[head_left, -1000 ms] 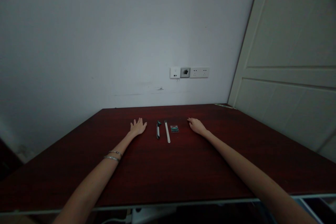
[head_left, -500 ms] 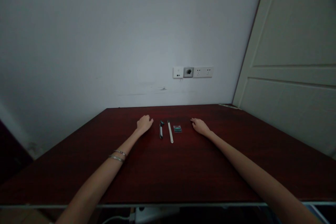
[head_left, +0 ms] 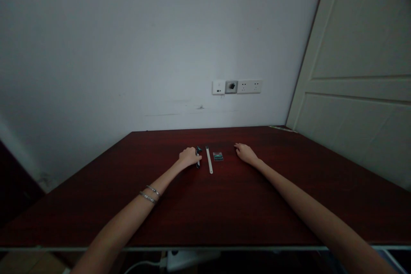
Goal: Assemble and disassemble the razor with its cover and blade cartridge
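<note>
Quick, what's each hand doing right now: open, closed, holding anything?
Left hand: closed on the slim black-and-white T-shaped razor.
Right hand: open, loosely curled on the dark red wood-grain table, nothing visibly held.

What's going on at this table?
A person has both bare hands over a dark red table. The left hand is at what looks like a razor, its thumb across the handle; how firmly it grips can't be made out. Just right of that lie a long white stick with a dark tip and a small clear case, neither one touched. The right hand lies farther right, apart from all three things.
</note>
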`<state>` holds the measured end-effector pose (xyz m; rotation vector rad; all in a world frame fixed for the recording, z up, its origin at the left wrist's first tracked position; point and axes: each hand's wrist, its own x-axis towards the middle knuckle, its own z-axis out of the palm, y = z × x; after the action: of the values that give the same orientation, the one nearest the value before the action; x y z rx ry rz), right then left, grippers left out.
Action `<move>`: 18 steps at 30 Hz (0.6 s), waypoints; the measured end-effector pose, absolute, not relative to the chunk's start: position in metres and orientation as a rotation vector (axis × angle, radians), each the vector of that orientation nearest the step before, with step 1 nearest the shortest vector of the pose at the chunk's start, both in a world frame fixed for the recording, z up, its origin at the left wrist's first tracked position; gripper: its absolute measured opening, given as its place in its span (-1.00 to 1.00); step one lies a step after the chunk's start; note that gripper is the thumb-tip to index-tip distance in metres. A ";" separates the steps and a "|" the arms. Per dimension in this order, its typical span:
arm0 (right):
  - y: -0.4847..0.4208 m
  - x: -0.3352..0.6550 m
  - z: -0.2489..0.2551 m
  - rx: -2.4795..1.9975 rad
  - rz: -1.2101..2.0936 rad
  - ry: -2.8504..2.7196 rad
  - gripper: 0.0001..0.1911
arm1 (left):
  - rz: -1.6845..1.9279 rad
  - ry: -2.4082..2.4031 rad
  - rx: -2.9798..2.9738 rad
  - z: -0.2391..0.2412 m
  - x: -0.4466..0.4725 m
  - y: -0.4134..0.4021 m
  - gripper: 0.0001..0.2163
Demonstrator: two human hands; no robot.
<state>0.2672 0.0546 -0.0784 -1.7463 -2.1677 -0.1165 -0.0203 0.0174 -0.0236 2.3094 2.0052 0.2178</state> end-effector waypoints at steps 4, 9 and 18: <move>0.055 0.267 -0.079 -1.760 -0.112 -2.158 -0.59 | 0.195 2.032 2.323 -0.028 -0.018 0.018 -0.62; 0.056 0.267 -0.078 -1.762 -0.098 -2.170 -0.58 | 0.205 2.053 2.322 -0.032 -0.016 0.018 -0.64; 0.052 0.262 -0.071 -1.814 -0.026 -2.075 -0.63 | 0.303 2.035 2.354 -0.030 -0.018 0.018 -0.68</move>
<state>0.2619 0.0517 -0.0706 -1.8138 -2.0752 -0.0263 -0.0184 0.0182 -0.0296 2.3535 2.0349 0.3035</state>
